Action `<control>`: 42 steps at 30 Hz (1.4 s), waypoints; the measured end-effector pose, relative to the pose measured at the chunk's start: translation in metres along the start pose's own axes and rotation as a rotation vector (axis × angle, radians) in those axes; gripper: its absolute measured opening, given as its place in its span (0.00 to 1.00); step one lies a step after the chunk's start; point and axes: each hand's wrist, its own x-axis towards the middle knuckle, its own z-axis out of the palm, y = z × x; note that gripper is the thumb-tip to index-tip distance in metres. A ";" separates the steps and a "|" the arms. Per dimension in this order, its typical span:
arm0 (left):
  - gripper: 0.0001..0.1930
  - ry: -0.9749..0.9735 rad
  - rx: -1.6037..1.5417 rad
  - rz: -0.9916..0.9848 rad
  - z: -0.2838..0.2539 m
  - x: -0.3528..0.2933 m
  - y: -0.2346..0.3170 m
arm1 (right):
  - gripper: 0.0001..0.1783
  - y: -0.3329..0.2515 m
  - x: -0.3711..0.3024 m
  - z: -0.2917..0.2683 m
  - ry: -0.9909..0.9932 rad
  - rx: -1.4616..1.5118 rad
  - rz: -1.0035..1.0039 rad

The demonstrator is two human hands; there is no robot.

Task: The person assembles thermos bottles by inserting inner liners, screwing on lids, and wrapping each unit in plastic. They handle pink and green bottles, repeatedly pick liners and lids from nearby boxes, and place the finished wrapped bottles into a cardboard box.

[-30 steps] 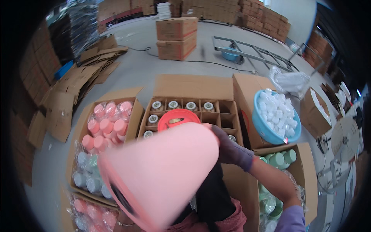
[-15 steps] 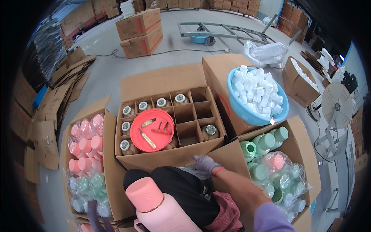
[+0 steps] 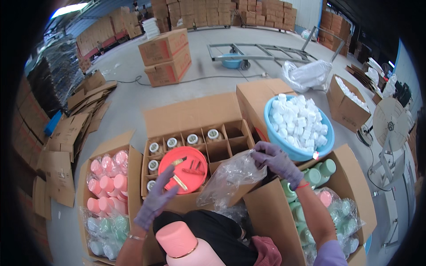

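Observation:
My right hand (image 3: pixel 278 163), in a purple-grey glove, pinches the top edge of a clear plastic bag (image 3: pixel 233 175). The bag hangs limp over the near side of the divided carton (image 3: pixel 191 113). My left hand (image 3: pixel 156 199), gloved alike, is raised with its fingers apart and nothing in it, in front of a red round lid (image 3: pixel 199 158). On that lid lie small knives and red pieces. White-capped jars (image 3: pixel 192 139) stand in several of the carton's compartments. A large pink bottle (image 3: pixel 177 239) leans on my lap, its lower part cut off by the frame.
Pink bottles (image 3: pixel 106 182) fill an open carton on the left, with wrapped pale ones nearer. Green bottles (image 3: pixel 327 167) lie in a right-hand carton. A blue basin (image 3: pixel 330 142) heaped with white caps stands at the far right. Beyond are stacked cartons (image 3: pixel 166 57) and a metal cart frame (image 3: pixel 266 56).
My right hand has risen from near my lap with the clear bag in its fingers. My left hand has come up from the left carton to beside the red lid. The view has tilted up.

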 end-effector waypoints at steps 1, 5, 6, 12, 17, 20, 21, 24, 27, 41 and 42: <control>0.34 -0.042 0.126 0.050 0.007 0.012 -0.002 | 0.10 -0.014 0.007 -0.008 0.001 -0.031 -0.031; 0.38 -0.114 0.399 0.174 0.024 0.048 -0.021 | 0.10 -0.065 0.036 -0.029 -0.040 -0.095 -0.110; 0.36 -0.175 0.338 0.104 0.023 0.056 -0.032 | 0.11 -0.076 0.045 -0.028 -0.070 -0.053 -0.122; 0.18 0.010 -0.364 -0.208 0.031 0.099 -0.042 | 0.38 -0.063 0.064 0.038 0.398 -0.608 -0.792; 0.31 -0.032 -0.324 -0.265 0.022 0.092 0.010 | 0.26 0.046 0.025 0.114 0.259 -0.770 -0.555; 0.37 -0.046 -0.571 -0.031 0.029 0.059 -0.001 | 0.16 0.081 0.038 0.132 0.161 -0.133 -0.122; 0.42 -0.060 -0.497 -0.255 0.033 0.054 0.002 | 0.12 0.082 0.037 0.140 0.146 0.007 -0.108; 0.39 0.026 -0.079 0.102 0.057 0.015 -0.040 | 0.07 0.061 0.022 0.164 0.106 0.111 -0.188; 0.26 0.246 -0.064 0.147 0.036 -0.005 -0.021 | 0.12 0.063 0.002 0.136 0.324 -0.776 -0.519; 0.17 0.454 -0.057 -0.133 0.123 -0.294 0.024 | 0.16 0.083 -0.267 0.144 -0.033 -0.627 -0.580; 0.17 0.374 -0.048 -0.123 0.124 -0.302 0.035 | 0.16 0.101 -0.298 0.136 -0.197 -0.709 -0.618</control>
